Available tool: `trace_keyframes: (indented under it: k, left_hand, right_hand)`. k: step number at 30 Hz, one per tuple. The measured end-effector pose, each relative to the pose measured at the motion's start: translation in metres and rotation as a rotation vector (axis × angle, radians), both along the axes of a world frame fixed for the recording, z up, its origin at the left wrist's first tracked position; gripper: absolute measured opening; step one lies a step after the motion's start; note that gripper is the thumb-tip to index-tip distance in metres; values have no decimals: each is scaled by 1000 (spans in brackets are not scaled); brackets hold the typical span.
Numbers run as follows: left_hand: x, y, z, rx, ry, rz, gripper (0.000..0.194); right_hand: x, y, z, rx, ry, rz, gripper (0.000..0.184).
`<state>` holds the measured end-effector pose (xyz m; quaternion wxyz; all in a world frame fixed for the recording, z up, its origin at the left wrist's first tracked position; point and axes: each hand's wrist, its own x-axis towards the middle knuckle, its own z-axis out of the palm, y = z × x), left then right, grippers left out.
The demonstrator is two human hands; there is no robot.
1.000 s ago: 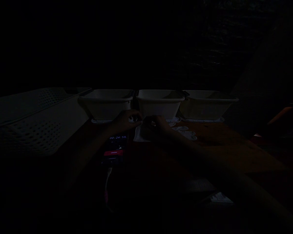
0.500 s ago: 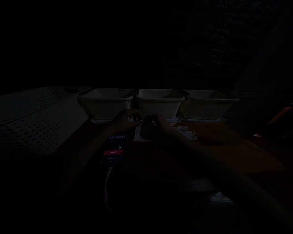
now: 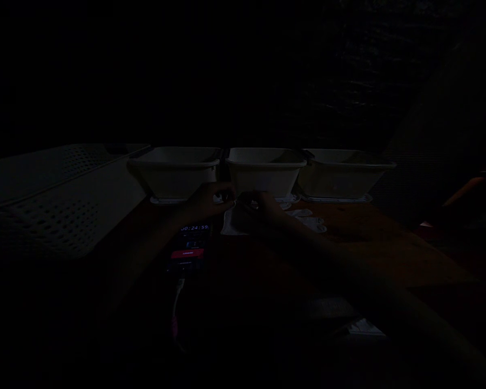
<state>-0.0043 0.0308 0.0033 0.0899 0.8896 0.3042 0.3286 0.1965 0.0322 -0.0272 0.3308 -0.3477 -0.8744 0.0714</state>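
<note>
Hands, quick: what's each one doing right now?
Left hand: fingers curled at the white piece, grip too dark to tell.
Right hand: resting on it, grip unclear.

Three tubs (image 3: 263,172) in a row behind both hands (phone (image 3: 190,246) just below the left hand (image 3: 206,202)).

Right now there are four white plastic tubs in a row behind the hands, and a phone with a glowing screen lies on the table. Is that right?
Not quite. The head view shows three white plastic tubs in the row, not four. The phone with a glowing screen does lie on the brown wooden table, near the left hand.
</note>
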Motion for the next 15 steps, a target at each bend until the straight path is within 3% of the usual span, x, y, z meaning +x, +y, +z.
trace_keyframes:
  k: [8, 15]
  left_hand:
    - [7, -6, -1, -67, -19, 21, 22]
    - [7, -3, -3, -61, -19, 35, 16]
  right_hand:
    - [1, 4, -3, 28, -7, -38, 21]
    - [2, 7, -5, 23, -29, -36, 19]
